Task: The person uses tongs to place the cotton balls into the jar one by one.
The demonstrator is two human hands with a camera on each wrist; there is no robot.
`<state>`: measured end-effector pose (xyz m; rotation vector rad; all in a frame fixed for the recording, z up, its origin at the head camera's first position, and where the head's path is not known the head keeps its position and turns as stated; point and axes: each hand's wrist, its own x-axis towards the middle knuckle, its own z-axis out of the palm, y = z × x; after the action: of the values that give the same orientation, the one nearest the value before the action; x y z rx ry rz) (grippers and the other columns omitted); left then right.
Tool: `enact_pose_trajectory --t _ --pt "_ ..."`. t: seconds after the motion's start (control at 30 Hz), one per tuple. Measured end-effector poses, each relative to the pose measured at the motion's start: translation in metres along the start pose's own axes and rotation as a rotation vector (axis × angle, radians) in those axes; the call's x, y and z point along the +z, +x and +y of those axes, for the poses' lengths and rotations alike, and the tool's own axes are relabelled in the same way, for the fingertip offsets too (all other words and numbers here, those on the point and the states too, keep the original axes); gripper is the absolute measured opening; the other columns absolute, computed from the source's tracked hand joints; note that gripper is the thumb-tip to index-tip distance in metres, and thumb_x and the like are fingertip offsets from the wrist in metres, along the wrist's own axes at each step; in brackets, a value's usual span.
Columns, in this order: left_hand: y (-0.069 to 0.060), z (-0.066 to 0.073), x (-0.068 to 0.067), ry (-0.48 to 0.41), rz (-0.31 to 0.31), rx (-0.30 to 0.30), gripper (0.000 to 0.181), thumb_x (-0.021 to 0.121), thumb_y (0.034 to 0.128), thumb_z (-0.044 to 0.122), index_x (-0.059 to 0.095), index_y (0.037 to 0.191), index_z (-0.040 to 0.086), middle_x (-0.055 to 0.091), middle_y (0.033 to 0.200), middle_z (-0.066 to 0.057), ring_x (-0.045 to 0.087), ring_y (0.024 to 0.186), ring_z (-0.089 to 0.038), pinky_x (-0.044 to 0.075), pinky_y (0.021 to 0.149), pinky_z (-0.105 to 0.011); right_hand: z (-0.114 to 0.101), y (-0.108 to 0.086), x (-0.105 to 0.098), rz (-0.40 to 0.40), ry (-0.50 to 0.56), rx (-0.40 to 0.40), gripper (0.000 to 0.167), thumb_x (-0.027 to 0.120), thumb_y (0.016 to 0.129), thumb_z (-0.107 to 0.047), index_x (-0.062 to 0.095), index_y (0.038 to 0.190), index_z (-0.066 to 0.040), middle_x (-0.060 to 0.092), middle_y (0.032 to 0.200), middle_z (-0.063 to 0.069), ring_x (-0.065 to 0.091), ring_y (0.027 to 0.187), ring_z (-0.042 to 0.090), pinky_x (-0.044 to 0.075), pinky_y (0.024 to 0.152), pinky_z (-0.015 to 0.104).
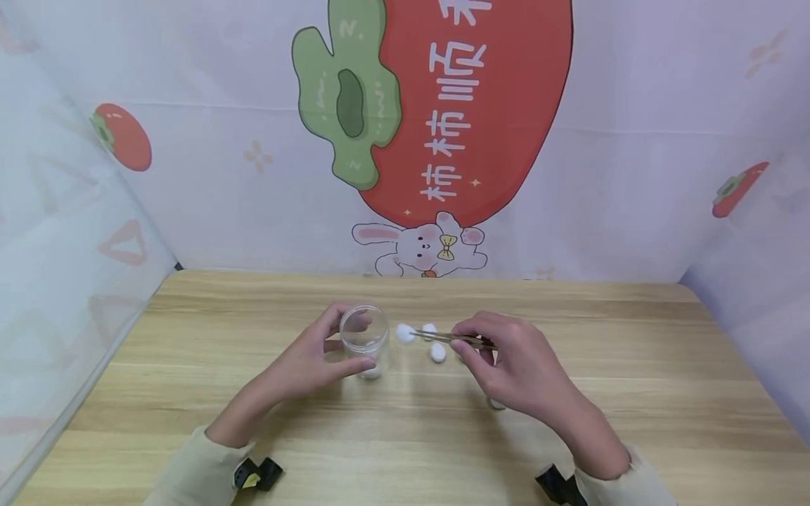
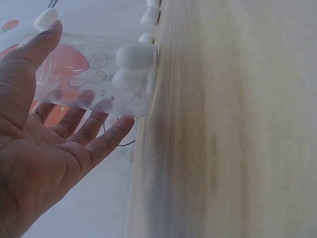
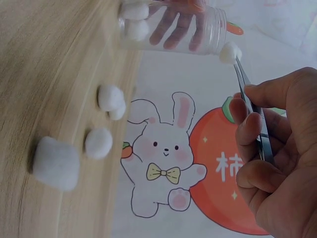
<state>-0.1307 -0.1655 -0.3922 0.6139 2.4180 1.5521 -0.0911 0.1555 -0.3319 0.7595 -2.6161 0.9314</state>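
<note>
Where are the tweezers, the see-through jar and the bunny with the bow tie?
Tweezers (image 3: 242,77): right wrist view, on the prongs.
Clear jar (image 2: 91,72): left wrist view, on its side wall.
Printed bunny (image 3: 166,154): right wrist view, on its face.

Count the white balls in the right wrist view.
7: one ball in the tweezers, two balls in the jar, four balls on the table; more may be hidden.
</note>
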Motion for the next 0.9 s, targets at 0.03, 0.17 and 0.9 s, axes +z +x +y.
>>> enact_pose_trajectory --t 0.03,0.17,0.9 --pt "0.0 0.0 0.0 0.0 0.0 -0.003 0.063 0.09 0.0865 0.032 0.051 0.135 0.023 0.063 0.147 0.0 0.059 0.142 -0.021 0.058 0.112 -0.043 0.0 0.001 0.0 -0.001 0.002 0.003 0.009 0.08 0.093 -0.01 0.079 0.098 -0.018 0.065 0.082 -0.013 0.049 0.065 -0.001 0.044 0.055 0.018" --pt "0.0 0.001 0.0 -0.005 -0.002 -0.009 0.062 0.09 0.0865 0.032 0.051 0.133 0.021 0.063 0.146 0.0 0.059 0.141 -0.021 0.058 0.111 -0.042 -0.002 0.004 0.001 0.013 -0.003 0.009 0.008 0.08 0.093 -0.011 0.08 0.098 -0.017 0.066 0.082 -0.012 0.049 0.064 0.0 0.044 0.055 0.018" --pt "0.0 0.002 0.0 -0.021 -0.014 -0.03 0.064 0.09 0.0859 0.032 0.05 0.135 0.024 0.061 0.149 -0.006 0.06 0.141 -0.028 0.058 0.111 -0.045 -0.016 0.02 0.012 0.022 -0.002 0.059 0.007 0.08 0.093 -0.016 0.081 0.1 -0.016 0.068 0.082 -0.009 0.051 0.063 0.003 0.044 0.054 0.019"
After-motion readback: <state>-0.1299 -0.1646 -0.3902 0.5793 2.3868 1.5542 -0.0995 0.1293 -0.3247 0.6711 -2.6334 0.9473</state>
